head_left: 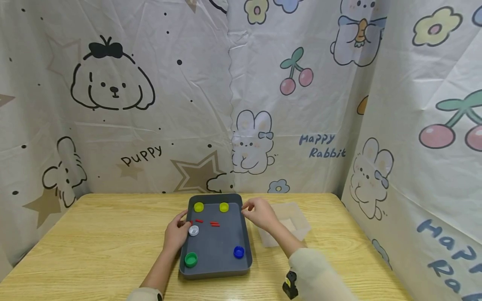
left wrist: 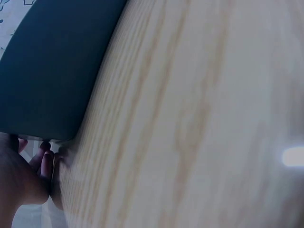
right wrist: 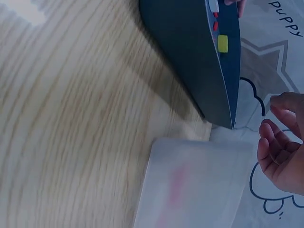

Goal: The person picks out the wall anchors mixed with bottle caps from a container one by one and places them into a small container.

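Note:
A dark grey tray (head_left: 226, 246) lies on the table. My left hand (head_left: 176, 233) grips its left side wall, the fingertips over the rim beside a white cap (head_left: 193, 230). In the left wrist view, that hand (left wrist: 28, 175) meets the tray's edge. My right hand (head_left: 260, 213) hovers by the tray's right rim, near the far corner. Its fingers are loosely bent, with a gap and nothing visible between them in the right wrist view (right wrist: 282, 142). Several short red sticks (head_left: 214, 225) lie in the tray, one partly hidden by my left fingertips.
Two yellow caps (head_left: 224, 207) sit at the tray's far end, a green cap (head_left: 191, 259) at the near left and a blue cap (head_left: 239, 252) at the near right. A translucent box (head_left: 301, 223) stands right of the tray, below my right forearm. A printed curtain (head_left: 196, 125) hangs behind.

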